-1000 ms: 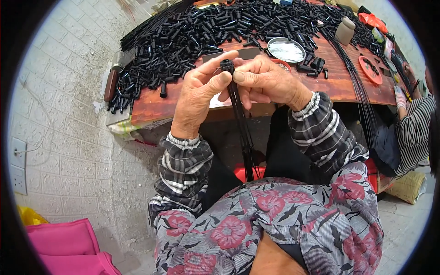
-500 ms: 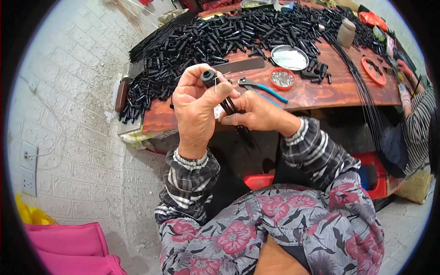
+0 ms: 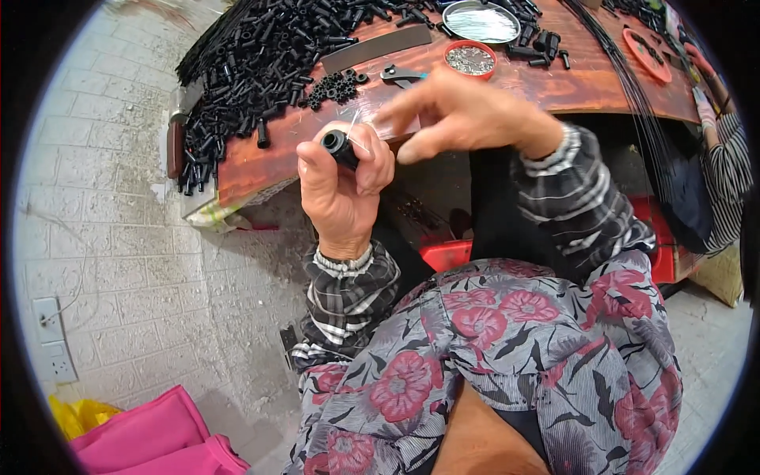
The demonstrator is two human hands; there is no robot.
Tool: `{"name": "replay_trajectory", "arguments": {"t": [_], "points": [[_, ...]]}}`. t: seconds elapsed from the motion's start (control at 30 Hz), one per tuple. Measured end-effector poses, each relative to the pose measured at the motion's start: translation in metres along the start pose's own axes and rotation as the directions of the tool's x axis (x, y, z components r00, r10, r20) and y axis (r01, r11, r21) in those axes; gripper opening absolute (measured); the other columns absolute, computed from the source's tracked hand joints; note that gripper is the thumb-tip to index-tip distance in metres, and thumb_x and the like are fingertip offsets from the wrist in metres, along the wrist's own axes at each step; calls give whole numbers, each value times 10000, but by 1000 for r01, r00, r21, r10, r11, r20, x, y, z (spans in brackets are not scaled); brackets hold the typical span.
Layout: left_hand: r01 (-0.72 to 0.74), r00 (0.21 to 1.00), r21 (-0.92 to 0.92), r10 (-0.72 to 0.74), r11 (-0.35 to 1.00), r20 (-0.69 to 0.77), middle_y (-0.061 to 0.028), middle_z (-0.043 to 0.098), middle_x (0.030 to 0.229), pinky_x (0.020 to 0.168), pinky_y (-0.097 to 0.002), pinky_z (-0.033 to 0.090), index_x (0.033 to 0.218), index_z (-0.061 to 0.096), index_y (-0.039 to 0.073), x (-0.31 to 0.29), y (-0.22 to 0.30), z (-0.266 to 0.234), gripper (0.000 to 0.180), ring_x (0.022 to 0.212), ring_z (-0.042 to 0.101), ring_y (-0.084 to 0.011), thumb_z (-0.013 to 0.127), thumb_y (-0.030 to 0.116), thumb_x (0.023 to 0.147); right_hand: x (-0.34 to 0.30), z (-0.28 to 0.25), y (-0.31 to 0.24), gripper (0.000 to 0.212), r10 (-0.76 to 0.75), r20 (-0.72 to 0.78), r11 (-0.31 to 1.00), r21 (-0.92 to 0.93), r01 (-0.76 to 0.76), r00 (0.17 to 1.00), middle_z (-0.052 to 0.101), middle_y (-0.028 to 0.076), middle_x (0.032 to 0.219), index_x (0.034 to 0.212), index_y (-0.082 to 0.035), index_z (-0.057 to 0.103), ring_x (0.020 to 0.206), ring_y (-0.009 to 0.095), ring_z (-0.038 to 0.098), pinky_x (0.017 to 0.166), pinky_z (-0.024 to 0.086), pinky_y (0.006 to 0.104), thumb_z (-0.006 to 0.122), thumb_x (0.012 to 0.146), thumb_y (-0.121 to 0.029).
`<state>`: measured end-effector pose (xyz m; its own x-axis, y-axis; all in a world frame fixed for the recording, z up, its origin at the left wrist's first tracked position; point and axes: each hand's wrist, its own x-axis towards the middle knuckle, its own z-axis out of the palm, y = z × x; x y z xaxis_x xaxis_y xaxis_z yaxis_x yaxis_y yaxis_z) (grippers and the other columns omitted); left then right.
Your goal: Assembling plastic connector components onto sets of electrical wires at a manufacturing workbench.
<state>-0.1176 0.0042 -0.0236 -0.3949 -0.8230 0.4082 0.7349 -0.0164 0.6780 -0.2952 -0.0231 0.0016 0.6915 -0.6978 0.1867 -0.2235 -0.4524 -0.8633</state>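
Observation:
My left hand (image 3: 346, 194) is closed round a short black plastic tube (image 3: 336, 143), its open ring-shaped end tilted up toward me. A thin white strip (image 3: 358, 142) sticks out by the fingers there; how it joins the tube I cannot make out. My right hand (image 3: 483, 115) hangs over the table's front edge, thumb and fingers apart, holding nothing I can see. Its fingertips point toward the left hand. Just beyond the hands lie a heap of small black rings (image 3: 336, 87) and pliers (image 3: 401, 76), partly covered by the right hand.
Black tubes (image 3: 261, 63) are piled across the wooden table (image 3: 570, 87). Behind the pliers are a flat dark bar (image 3: 376, 49), a red dish (image 3: 492, 70) of small metal bits and a round dish (image 3: 518, 24) of white strips. Another person's arm (image 3: 724, 150) is at the right.
My right hand has let go of the black piece and drawn off to the right, its fingers spreading. The left hand keeps hold and has turned the tube's end toward me. The view has shifted.

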Motion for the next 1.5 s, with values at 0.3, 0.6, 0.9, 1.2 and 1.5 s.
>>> {"name": "replay_trajectory", "arguments": {"t": [0.3, 0.6, 0.9, 1.2, 1.5], "points": [[-19, 981, 96, 37, 995, -188, -9, 393, 531, 405, -210, 239, 753, 499, -5, 8, -4, 11, 515, 424, 309, -88, 371, 481, 867, 11, -17, -63, 199, -160, -99, 856, -510, 88, 982, 586, 121, 632, 741, 32, 594, 575, 181, 582, 495, 424, 261, 638, 702, -158], [-93, 992, 71, 98, 993, -76, 6, 333, 516, 420, -233, 202, 722, 476, 13, -4, 5, -14, 521, 435, 266, -94, 367, 505, 854, 5, -40, -18, 235, -14, -185, 819, -565, -95, 983, 551, 130, 559, 670, 10, 585, 526, 272, 551, 495, 426, 325, 680, 607, -196], [-104, 952, 334, 192, 937, -240, -21, 398, 544, 445, -253, 298, 799, 501, 12, -44, 21, -20, 498, 453, 341, -114, 354, 483, 863, 4, 16, 54, 800, 102, -190, 453, -865, -215, 977, 492, 162, 883, 1010, 87, 408, 869, 288, 476, 674, 441, 344, 813, 390, -213], [2, 953, 418, 125, 908, -277, -84, 452, 648, 539, -293, 388, 808, 462, -6, -56, 25, -14, 498, 566, 442, -166, 363, 480, 862, -17, 26, 42, 287, 101, -352, 731, -608, -310, 930, 510, 128, 719, 800, 28, 478, 630, 270, 502, 548, 418, 332, 634, 572, -47], [-42, 881, 333, 192, 942, -432, -30, 429, 584, 444, -226, 279, 998, 516, -44, -40, 11, -10, 535, 486, 355, -95, 368, 455, 879, -27, 60, 11, 506, -52, -276, 891, -447, -80, 960, 524, 119, 897, 1129, -90, 469, 815, 296, 510, 686, 427, 360, 522, 656, 83]]}}
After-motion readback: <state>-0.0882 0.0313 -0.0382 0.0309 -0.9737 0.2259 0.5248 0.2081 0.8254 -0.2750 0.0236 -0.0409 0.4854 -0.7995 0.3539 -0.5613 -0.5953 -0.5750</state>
